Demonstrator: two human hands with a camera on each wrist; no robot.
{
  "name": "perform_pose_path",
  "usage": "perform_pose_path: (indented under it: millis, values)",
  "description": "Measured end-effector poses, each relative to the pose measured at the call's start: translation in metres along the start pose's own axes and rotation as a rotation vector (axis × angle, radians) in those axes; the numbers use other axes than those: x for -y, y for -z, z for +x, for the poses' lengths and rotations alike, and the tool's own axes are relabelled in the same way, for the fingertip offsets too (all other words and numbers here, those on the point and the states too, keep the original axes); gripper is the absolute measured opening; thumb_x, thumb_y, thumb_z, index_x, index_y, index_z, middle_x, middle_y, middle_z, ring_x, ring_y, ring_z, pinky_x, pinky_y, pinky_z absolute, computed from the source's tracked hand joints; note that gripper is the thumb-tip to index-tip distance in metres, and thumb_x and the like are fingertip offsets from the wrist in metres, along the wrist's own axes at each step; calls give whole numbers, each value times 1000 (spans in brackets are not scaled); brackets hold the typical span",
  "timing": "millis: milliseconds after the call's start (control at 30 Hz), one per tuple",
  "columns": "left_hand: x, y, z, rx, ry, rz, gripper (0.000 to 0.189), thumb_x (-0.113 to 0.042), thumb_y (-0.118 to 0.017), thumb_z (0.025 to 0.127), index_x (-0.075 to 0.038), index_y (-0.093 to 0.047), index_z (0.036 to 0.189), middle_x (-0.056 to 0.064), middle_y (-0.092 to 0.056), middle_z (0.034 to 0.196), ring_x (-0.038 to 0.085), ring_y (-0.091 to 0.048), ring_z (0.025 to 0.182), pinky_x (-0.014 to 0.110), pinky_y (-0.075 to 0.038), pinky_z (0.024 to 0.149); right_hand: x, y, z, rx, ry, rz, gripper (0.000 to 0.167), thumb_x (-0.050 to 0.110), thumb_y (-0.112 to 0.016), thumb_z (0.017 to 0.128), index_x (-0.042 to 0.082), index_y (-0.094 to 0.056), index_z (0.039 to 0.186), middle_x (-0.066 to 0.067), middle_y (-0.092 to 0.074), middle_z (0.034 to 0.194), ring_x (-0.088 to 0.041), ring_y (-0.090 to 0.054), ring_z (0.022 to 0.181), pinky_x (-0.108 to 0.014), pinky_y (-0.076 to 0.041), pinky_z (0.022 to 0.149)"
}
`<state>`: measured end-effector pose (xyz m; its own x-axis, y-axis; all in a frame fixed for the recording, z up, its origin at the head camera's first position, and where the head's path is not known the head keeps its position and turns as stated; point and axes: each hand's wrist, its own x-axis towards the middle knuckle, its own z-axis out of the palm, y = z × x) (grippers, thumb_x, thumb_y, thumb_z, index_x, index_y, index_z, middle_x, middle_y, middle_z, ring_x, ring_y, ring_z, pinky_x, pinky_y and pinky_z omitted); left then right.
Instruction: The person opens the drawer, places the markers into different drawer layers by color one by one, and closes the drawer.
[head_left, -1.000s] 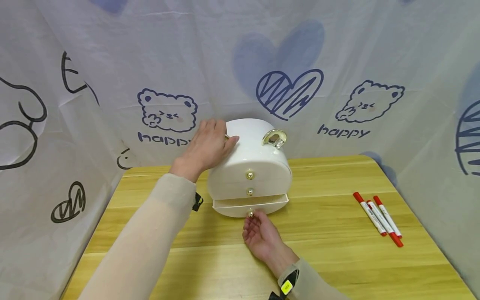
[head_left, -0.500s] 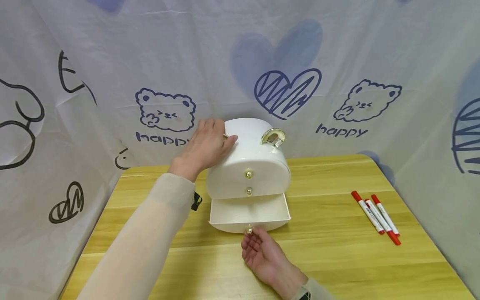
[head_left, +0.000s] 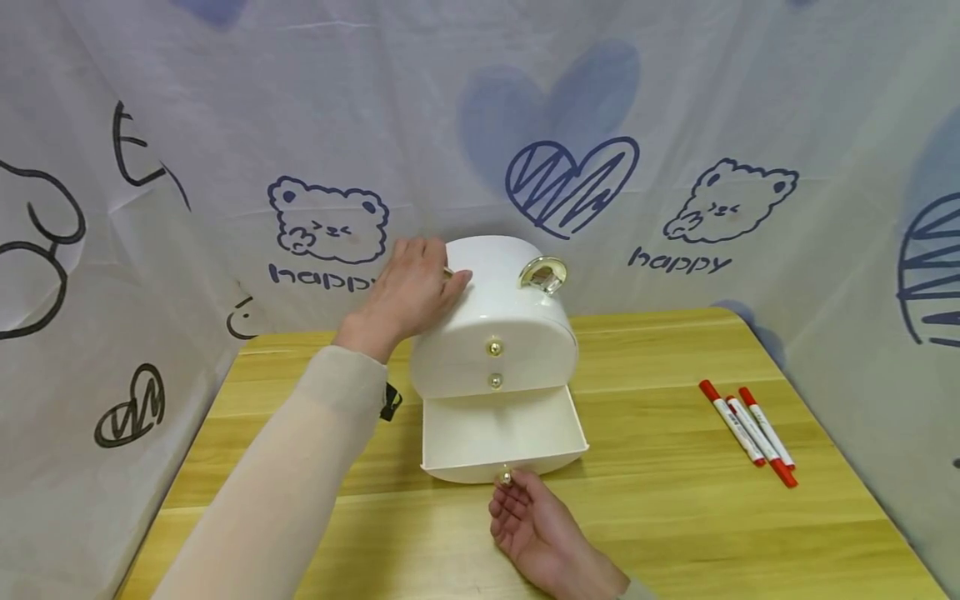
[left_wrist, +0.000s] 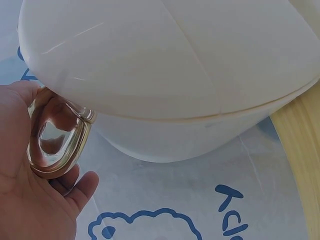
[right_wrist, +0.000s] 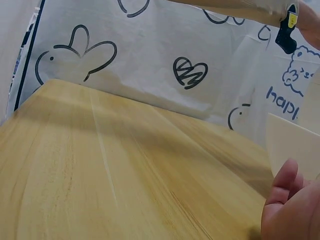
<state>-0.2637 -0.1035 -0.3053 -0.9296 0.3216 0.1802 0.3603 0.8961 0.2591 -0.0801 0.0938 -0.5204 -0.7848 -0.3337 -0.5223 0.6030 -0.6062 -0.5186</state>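
A white rounded storage box (head_left: 498, 287) with gold ear-shaped ornaments and gold knobs stands in the middle of the table in the head view. Its bottom drawer (head_left: 502, 429) is pulled far out, and the inside looks bare. My right hand (head_left: 543, 533) pinches the drawer knob (head_left: 506, 477) from below, palm up. My left hand (head_left: 408, 292) holds the box's left side at the top. The left wrist view shows that hand around a gold ear (left_wrist: 57, 135), its fingertips partly hidden behind it.
Several red-capped white markers (head_left: 750, 429) lie at the right of the wooden table (head_left: 637, 508). The right gold ear (head_left: 543, 273) sticks out from the box. A printed cloth (head_left: 450, 100) hangs close behind the table and along its sides.
The bottom drawer has slid much farther out toward me, with my right hand drawing its knob along. My left hand has kept its hold on the box.
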Motion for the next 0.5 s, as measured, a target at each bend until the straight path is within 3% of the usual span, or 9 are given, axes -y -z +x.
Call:
perform_pose_path:
  millis: [500]
  values:
    - [1,0,0,-4,-2,-8,39,-46,-48,111,-7,-46,113,12,-46,111,31,-39,112,45,-40,97,3,1,-1,22,-10,-36,22,35,-60,105,15,-66,104,5,-67,98,-7,-63,92,-22,-51,83]
